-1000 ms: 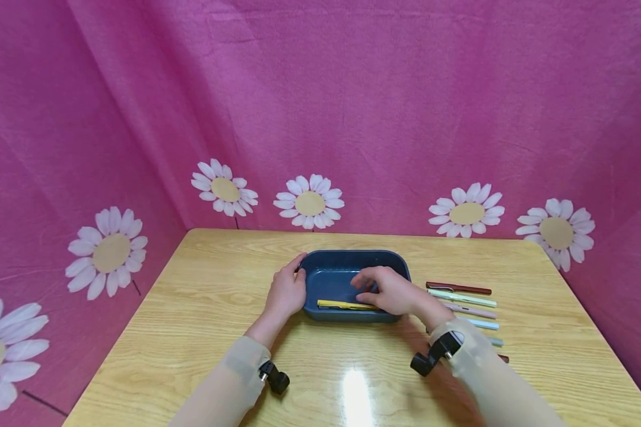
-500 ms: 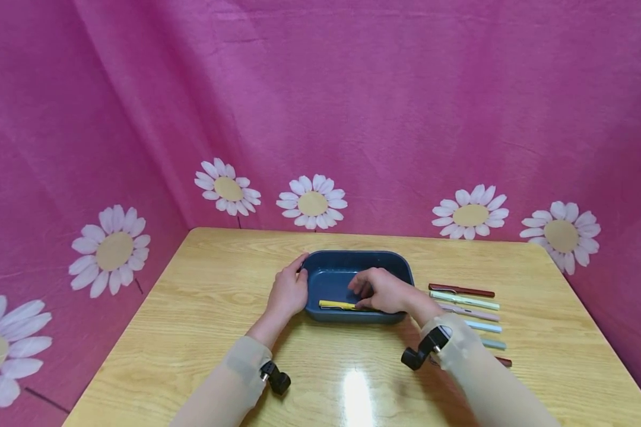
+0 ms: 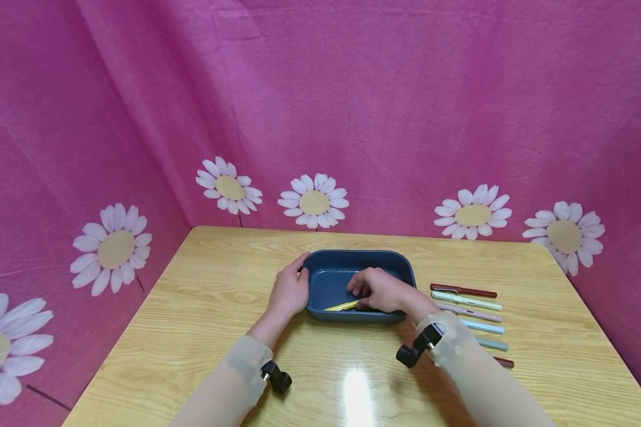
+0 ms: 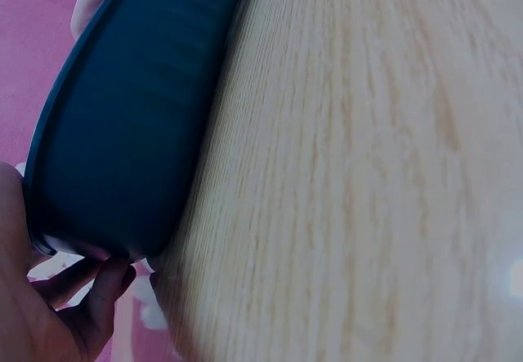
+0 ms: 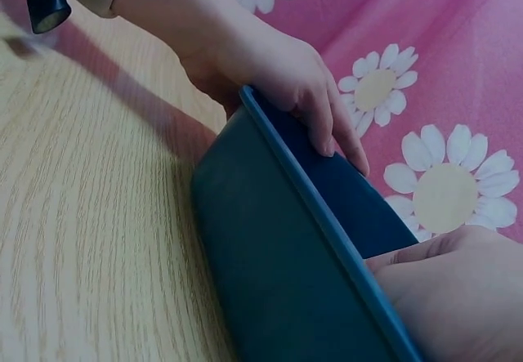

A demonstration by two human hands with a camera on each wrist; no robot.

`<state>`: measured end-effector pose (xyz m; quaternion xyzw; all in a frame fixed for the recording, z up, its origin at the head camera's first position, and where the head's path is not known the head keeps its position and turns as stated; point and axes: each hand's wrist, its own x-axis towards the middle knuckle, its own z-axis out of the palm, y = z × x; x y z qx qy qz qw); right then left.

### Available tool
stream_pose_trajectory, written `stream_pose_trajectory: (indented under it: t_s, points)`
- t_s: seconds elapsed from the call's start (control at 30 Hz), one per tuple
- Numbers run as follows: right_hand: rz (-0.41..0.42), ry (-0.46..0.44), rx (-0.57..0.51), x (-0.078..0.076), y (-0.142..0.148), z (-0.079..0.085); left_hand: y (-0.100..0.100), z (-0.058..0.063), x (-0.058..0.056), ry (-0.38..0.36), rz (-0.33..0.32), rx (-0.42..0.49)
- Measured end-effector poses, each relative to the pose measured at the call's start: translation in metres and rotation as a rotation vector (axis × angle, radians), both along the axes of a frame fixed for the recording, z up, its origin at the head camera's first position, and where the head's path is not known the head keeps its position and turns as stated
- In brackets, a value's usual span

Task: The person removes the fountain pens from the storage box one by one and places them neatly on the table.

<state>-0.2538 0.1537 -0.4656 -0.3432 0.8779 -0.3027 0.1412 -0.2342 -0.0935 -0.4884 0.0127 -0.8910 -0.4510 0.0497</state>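
A dark blue rectangular box (image 3: 328, 279) without a lid stands on the table. My left hand (image 3: 288, 289) grips its left end, and in the left wrist view the left hand's fingers (image 4: 102, 292) touch the end wall. My right hand (image 3: 381, 290) reaches inside over the right half of the box. Between its thumb and fingers it pinches a yellow pen (image 3: 343, 306), which lies slantwise along the near wall; the pen's right part is hidden by the hand. In the right wrist view the wall of the box (image 5: 270, 239) covers the pen and the right hand's fingertips.
Right of the box several pens lie roughly parallel: dark red (image 3: 463, 290), mint green (image 3: 467, 300), lilac (image 3: 472, 312), light blue (image 3: 483, 327), grey-green (image 3: 492, 344) and another dark red (image 3: 504, 362), some partly under the right forearm. A pink curtain with daisies surrounds the wooden table (image 3: 235, 261).
My right hand has shifted slightly left inside the box. The yellow pen, earlier nearly parallel to the near wall, now slants with its left end closer to me. The left hand stays on the box.
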Motion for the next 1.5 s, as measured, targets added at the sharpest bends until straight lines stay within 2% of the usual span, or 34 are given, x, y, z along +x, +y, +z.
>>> stream_pose_trajectory:
  t_s: [0.27, 0.83, 1.07, 1.33, 1.5]
  points:
    - [0.006, -0.017, 0.005, -0.003, 0.0, -0.002, 0.0, 0.0, 0.001, -0.009, -0.003, 0.007]
    - [-0.06, 0.042, -0.037, -0.003, 0.005, 0.002, -0.001, 0.002, 0.002, -0.011, -0.004, 0.004]
    - [-0.082, 0.041, -0.075, -0.001, 0.006, 0.009, 0.0, 0.003, 0.002, -0.019, -0.007, 0.008]
    - [-0.075, 0.026, -0.129, 0.005, 0.008, 0.02, 0.0, 0.005, 0.003, -0.026, -0.009, -0.002]
    - [-0.067, 0.049, -0.15, 0.01, 0.009, 0.029, 0.001, 0.006, 0.003, -0.028, -0.008, -0.009]
